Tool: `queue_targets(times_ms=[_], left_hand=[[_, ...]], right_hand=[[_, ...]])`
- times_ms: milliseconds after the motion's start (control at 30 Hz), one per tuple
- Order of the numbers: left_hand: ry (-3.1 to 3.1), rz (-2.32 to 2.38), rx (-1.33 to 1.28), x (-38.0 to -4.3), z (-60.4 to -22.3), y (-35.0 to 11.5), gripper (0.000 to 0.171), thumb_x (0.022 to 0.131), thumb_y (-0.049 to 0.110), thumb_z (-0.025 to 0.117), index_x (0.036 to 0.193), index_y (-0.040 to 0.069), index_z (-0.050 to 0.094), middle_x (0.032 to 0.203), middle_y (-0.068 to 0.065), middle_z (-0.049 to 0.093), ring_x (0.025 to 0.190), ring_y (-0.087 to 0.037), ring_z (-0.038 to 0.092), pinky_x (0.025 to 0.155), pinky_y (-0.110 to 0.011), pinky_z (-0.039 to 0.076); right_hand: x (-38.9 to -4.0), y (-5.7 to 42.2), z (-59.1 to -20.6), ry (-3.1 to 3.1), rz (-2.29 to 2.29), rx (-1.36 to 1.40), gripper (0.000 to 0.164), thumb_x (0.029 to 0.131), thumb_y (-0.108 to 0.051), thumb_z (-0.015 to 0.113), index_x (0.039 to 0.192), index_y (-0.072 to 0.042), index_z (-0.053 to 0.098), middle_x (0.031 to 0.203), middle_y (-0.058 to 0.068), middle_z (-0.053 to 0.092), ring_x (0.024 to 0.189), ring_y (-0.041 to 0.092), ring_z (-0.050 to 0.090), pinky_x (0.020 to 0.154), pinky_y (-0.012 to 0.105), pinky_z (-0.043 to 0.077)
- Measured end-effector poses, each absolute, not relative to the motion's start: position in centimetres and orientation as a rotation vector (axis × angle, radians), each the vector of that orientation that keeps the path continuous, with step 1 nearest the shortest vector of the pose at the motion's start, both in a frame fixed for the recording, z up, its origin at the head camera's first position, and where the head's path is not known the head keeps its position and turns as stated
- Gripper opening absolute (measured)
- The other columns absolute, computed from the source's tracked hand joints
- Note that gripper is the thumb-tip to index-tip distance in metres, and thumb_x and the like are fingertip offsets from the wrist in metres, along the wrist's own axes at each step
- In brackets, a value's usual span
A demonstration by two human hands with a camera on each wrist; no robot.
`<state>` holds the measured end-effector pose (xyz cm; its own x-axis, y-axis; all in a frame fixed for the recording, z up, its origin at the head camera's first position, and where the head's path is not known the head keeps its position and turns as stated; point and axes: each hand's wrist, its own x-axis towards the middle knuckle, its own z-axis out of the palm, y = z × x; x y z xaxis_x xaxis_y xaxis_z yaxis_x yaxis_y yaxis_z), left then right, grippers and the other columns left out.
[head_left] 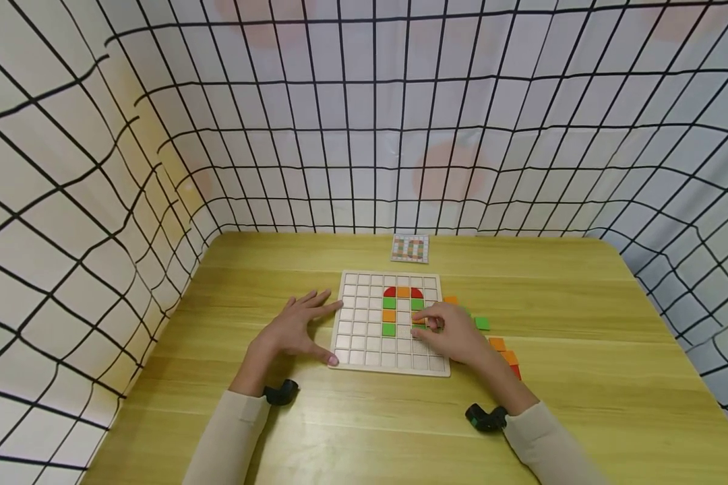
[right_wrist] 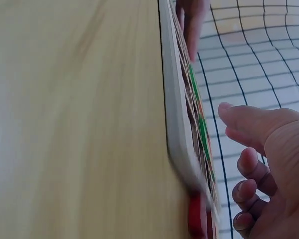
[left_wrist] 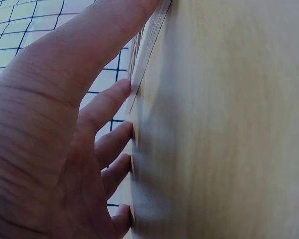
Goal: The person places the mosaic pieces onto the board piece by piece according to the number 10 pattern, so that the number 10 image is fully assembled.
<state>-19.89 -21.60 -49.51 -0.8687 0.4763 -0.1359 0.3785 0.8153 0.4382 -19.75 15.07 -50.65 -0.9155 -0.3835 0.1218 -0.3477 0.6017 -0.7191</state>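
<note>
A pale wooden grid board (head_left: 364, 357) lies on the table. Red, green and orange tiles on it form an arch, with a green tile (head_left: 389, 329) at the foot of its left column. My left hand (head_left: 294, 328) is spread beside the board, thumb on the near left corner and index fingertip at the left edge. Over the arch's right column is my right hand (head_left: 455, 331), thumb and index fingertips apart around a green tile (head_left: 420, 325) there. In the right wrist view its other fingers (right_wrist: 246, 191) curl loosely, and no tile shows in its grasp.
Loose tiles lie right of the board, among them a green tile (head_left: 482, 323), an orange tile (head_left: 497, 344) and a red tile (head_left: 516, 372), partly behind the right forearm. A small printed pattern card (head_left: 409, 249) lies at the back. Black-gridded white cloth (head_left: 352, 148) surrounds the table.
</note>
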Motion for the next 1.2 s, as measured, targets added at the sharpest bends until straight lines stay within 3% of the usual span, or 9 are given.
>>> queue_targets(times_ms=[667,867,1200], left_hand=[[2.761,0.598,0.649,-19.8,-49.6,-21.7,0.119,0.06,0.076,0.086,0.16,0.036,0.037,0.173,-0.004,0.019,0.161,-0.036,0.012,0.127,-0.068,0.005],[2.761,0.598,0.655,-19.8,-49.7,-21.6,0.119,0.06,0.076,0.086,0.16,0.036,0.037,0.173,-0.003,0.019,0.161,-0.036,0.012,0.127,-0.068,0.005],[2.756,0.603,0.652,-19.9,-49.7,-21.5,0.119,0.06,0.076,0.086,0.16,0.037,0.037,0.173,-0.002,0.019,0.161,-0.035,0.012,0.127,-0.067,0.005]], right_hand=[[-15.9,24.3,-50.4,2.957,-1.07,-0.459,0.03,0.09,-0.039,0.081,0.11,-0.016,0.077,0.076,-0.005,0.054,0.07,0.01,0.048,0.067,0.025,0.038],[-14.6,26.3,-50.6,3.003,-1.01,-0.374,0.041,0.084,-0.049,0.083,0.109,-0.018,0.078,0.073,-0.006,0.053,0.067,0.009,0.047,0.066,0.023,0.038],[-13.2,28.9,-50.5,3.025,-0.912,-0.252,0.043,0.077,-0.06,0.085,0.091,-0.021,0.071,0.073,-0.004,0.053,0.068,0.009,0.047,0.066,0.024,0.042]])
